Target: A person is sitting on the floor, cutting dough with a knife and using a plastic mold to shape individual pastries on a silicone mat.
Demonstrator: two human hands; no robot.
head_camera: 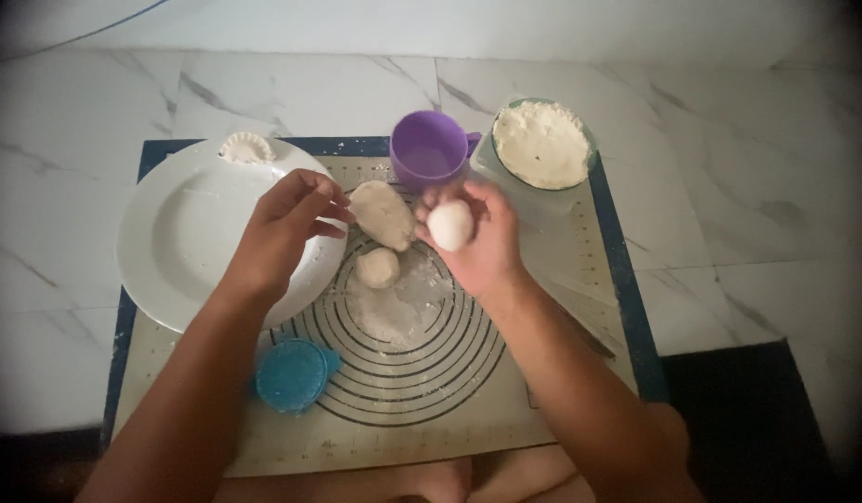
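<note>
A small dough ball (pixel 451 225) sits cupped in the right hand (pixel 478 237), fingers curled round it above the baking mat (pixel 468 410) near its far edge, while the left hand (pixel 287 228) pinches a flattened dough piece (pixel 383 214) beside the white plate (pixel 179 242).

Desk (pixel 729 186): white marble-pattern slabs with grey veining, seams visible between the slabs. Pale wall (pixel 450 23) runs along the far edge. Dark floor (pixel 748 401) at lower right. Lighting dim; picture corners fall off to shadow.
</note>
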